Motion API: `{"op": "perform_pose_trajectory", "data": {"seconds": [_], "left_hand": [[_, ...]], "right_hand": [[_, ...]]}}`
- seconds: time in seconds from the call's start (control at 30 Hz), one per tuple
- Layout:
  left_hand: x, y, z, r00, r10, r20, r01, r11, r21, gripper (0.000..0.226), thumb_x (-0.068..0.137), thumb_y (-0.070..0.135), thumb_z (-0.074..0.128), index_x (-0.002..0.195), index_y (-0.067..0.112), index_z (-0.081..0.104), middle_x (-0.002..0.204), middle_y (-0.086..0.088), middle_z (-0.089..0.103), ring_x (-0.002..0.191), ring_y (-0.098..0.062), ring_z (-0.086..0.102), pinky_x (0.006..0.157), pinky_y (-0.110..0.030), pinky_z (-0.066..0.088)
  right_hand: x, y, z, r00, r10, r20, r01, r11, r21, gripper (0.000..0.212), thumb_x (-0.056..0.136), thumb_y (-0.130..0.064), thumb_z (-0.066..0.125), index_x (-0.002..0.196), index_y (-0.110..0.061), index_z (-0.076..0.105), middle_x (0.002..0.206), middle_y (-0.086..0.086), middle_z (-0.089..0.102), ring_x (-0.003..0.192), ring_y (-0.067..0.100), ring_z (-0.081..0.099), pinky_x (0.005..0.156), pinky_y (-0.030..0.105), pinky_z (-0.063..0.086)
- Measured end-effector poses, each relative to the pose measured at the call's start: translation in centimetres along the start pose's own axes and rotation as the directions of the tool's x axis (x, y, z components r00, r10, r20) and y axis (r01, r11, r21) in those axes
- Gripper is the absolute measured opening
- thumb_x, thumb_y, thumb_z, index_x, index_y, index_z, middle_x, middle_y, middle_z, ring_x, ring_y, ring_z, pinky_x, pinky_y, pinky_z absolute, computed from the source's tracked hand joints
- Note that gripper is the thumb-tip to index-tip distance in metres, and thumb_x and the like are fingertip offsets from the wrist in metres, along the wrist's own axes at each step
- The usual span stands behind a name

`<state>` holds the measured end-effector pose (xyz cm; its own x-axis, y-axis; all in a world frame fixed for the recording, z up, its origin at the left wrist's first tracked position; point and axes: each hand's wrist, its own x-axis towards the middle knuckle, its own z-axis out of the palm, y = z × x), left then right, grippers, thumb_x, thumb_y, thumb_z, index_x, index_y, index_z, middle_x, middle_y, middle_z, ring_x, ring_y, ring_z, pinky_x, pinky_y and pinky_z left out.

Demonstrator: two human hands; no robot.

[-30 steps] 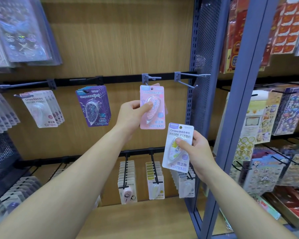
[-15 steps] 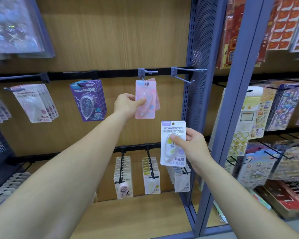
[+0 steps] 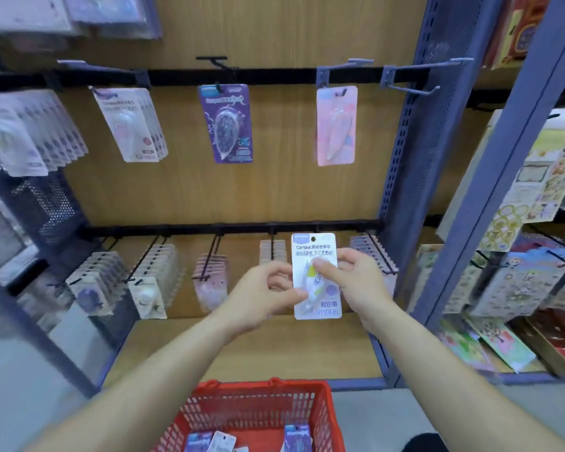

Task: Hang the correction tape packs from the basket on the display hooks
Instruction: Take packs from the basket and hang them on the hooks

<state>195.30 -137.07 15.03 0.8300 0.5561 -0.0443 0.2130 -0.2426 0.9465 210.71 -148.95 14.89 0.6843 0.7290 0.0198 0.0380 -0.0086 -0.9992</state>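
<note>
A white correction tape pack stands upright in front of the lower shelf rail. My right hand pinches it, thumb on its front. My left hand pinches its lower left edge. A pink pack hangs free on an upper hook. To its right an empty grey hook sticks out. The red basket sits at the bottom of the view with several packs inside.
Purple packs and white packs hang on the upper rail further left. The lower rail carries rows of hooks full of packs. A blue-grey upright post divides this bay from sticker sheets at right.
My left hand let go of the pink pack, which now hangs on its hook, and came down to the white pack. The view tilted down, bringing the red basket in.
</note>
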Motion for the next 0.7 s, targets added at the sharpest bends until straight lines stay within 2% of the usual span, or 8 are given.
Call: {"op": "perform_pose_trajectory", "data": {"seconds": [0.1,0.2,0.3,0.4,0.47,0.53,0.6,0.7], "left_hand": [[-2.7,-5.0,-0.1,0.993,-0.07,-0.093,0.066,0.997,-0.038,0.024,0.084,0.009,0.081,0.102,0.015,0.067,0.074,-0.002,0.073,0.066,-0.016,0.065,0.058,-0.028,0.048],[-4.5,-9.1,-0.3,0.984,-0.1,-0.145,0.092,0.994,-0.063,0.024,0.081,0.01,0.082,0.099,0.014,0.066,0.074,-0.004,0.073,0.063,-0.017,0.062,0.054,-0.028,0.046],[-5.3,-12.0,-0.6,0.979,-0.12,-0.167,0.121,0.993,-0.005,0.025,0.082,0.006,0.083,0.1,0.015,0.068,0.075,-0.002,0.074,0.061,-0.013,0.062,0.057,-0.026,0.047],[-5.3,-13.7,-1.3,0.972,-0.102,-0.21,0.12,0.99,0.074,0.041,0.074,0.026,0.088,0.11,0.018,0.07,0.093,0.001,0.077,0.079,-0.011,0.073,0.075,-0.028,0.058],[-5.5,-14.5,-2.7,0.964,-0.096,-0.248,0.147,0.97,0.194,0.043,0.078,0.036,0.086,0.115,0.023,0.069,0.104,0.009,0.074,0.091,-0.009,0.071,0.084,-0.028,0.057],[-5.9,-15.4,-4.6,0.955,-0.072,-0.287,0.176,0.918,0.354,0.039,0.085,0.037,0.08,0.12,0.027,0.067,0.112,0.013,0.07,0.097,-0.008,0.067,0.087,-0.029,0.053],[-6.4,-16.2,-6.5,0.953,-0.058,-0.298,0.202,0.853,0.481,0.042,0.088,0.039,0.076,0.126,0.024,0.066,0.121,0.009,0.069,0.102,-0.01,0.065,0.088,-0.029,0.05],[-7.0,-16.5,-9.2,0.946,-0.037,-0.321,0.221,0.799,0.559,0.042,0.091,0.04,0.072,0.128,0.023,0.066,0.125,0.007,0.068,0.107,-0.012,0.064,0.09,-0.031,0.05]], "right_hand": [[-2.3,4.0,3.0,0.998,0.04,0.054,-0.04,0.999,-0.003,0.012,0.093,-0.016,0.074,0.105,-0.013,0.071,0.092,0.001,0.081,0.083,0.018,0.078,0.071,0.03,0.062],[-4.2,8.0,4.9,0.989,0.08,0.123,-0.073,0.996,-0.058,0.022,0.096,-0.014,0.07,0.118,-0.018,0.07,0.105,-0.003,0.079,0.098,0.018,0.076,0.084,0.039,0.061],[-5.1,11.0,6.3,0.985,0.129,0.114,-0.118,0.988,-0.099,0.025,0.093,-0.01,0.073,0.116,-0.018,0.07,0.104,-0.001,0.079,0.098,0.021,0.076,0.088,0.048,0.061],[-5.1,12.6,7.3,0.984,0.159,0.076,-0.151,0.983,-0.107,0.019,0.09,-0.005,0.075,0.108,-0.012,0.069,0.096,0.0,0.08,0.091,0.022,0.076,0.082,0.041,0.062],[-4.7,13.3,8.1,0.982,0.17,0.08,-0.16,0.979,-0.124,0.02,0.089,-0.006,0.076,0.106,-0.012,0.067,0.091,0.0,0.08,0.091,0.025,0.076,0.08,0.043,0.061],[-4.2,13.8,9.1,0.979,0.182,0.093,-0.168,0.976,-0.142,0.021,0.09,-0.008,0.077,0.105,-0.013,0.064,0.088,0.0,0.08,0.091,0.028,0.076,0.079,0.046,0.06],[-3.6,14.2,10.4,0.977,0.185,0.109,-0.168,0.974,-0.149,0.021,0.091,-0.009,0.076,0.105,-0.011,0.062,0.085,-0.001,0.08,0.085,0.024,0.076,0.073,0.043,0.061],[-2.9,14.5,12.8,0.969,0.191,0.157,-0.166,0.974,-0.155,0.02,0.092,-0.009,0.075,0.106,-0.012,0.06,0.083,-0.002,0.08,0.078,0.018,0.075,0.068,0.04,0.061]]}}
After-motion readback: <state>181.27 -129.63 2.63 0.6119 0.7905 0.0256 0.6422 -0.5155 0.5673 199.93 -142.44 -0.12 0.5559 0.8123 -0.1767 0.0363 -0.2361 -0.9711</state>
